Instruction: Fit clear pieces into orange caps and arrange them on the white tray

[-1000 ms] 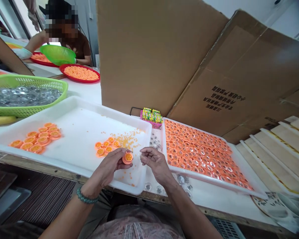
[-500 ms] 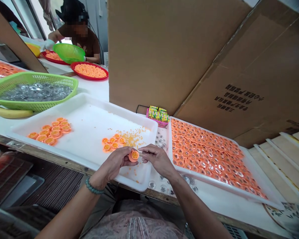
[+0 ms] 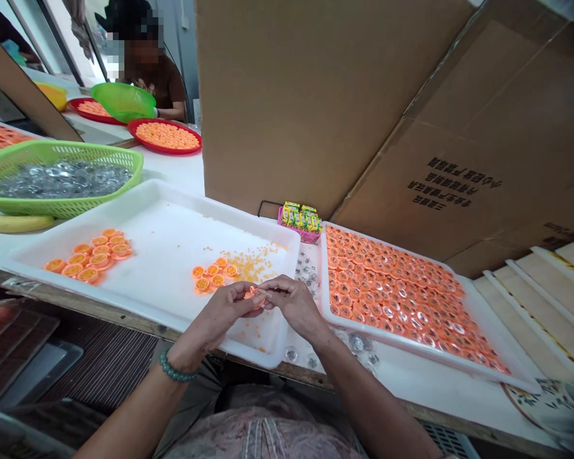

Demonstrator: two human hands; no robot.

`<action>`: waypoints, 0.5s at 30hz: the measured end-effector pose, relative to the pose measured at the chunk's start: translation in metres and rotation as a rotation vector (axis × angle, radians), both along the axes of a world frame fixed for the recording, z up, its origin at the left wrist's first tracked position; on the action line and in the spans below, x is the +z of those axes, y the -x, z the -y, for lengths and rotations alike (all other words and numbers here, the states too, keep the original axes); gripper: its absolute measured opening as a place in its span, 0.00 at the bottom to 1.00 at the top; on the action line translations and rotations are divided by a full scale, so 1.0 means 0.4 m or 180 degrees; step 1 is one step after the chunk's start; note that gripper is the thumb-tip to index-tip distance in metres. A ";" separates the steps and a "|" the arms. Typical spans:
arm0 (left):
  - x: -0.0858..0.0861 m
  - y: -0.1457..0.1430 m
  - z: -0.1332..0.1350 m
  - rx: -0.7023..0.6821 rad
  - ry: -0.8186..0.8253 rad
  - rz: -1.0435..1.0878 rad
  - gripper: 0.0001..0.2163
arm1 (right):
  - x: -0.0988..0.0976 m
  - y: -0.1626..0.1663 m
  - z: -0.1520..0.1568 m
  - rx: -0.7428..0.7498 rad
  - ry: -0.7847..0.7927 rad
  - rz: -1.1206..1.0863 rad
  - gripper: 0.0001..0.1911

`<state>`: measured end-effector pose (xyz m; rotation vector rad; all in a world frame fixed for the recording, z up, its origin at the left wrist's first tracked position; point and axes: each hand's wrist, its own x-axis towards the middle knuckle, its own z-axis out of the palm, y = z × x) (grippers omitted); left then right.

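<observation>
Over the near right corner of the white tray point(image 3: 138, 290), my left hand point(image 3: 227, 310) grips a small orange round plastic piece point(image 3: 251, 292) between thumb and fingers. My right hand point(image 3: 295, 306) meets it there, its thumb and fingertips pinched on the same piece. Fingers cover most of the piece, and anything small in the pinch is hidden. Beside my hands in the tray lies a small group of orange round pieces point(image 3: 214, 274) with yellow centres. Loose yellow beads point(image 3: 249, 262) are scattered behind them. A larger group of orange pieces point(image 3: 93, 254) lies at the tray's left.
Right of the tray, a second tray point(image 3: 402, 347) holds rows of orange pieces with clear covers. Loose clear covers point(image 3: 358, 344) lie between. A green basket point(image 3: 136, 169) of clear parts, a banana point(image 3: 19, 222), a pink basket point(image 3: 310, 236) and cardboard point(image 3: 316, 95) surround. A co-worker point(image 3: 167, 80) sits behind.
My right fingers have closed in on the orange piece, which has tipped so its yellow face no longer shows. The co-worker's raised arm has come down out of sight. The view has shifted slightly.
</observation>
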<state>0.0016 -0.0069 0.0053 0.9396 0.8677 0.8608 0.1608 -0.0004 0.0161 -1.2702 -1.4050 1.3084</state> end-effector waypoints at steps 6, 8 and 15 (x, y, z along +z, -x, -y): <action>0.009 -0.002 0.003 0.0140 0.0019 -0.0087 0.13 | 0.001 0.002 0.025 0.0065 -0.0469 0.0194 0.10; 0.011 -0.002 0.002 0.0184 -0.0019 -0.0102 0.13 | 0.004 -0.003 0.040 0.0296 -0.0892 0.0526 0.15; 0.002 -0.001 0.002 0.0171 -0.0123 -0.0134 0.12 | -0.012 0.015 0.061 0.0198 -0.2095 0.1518 0.21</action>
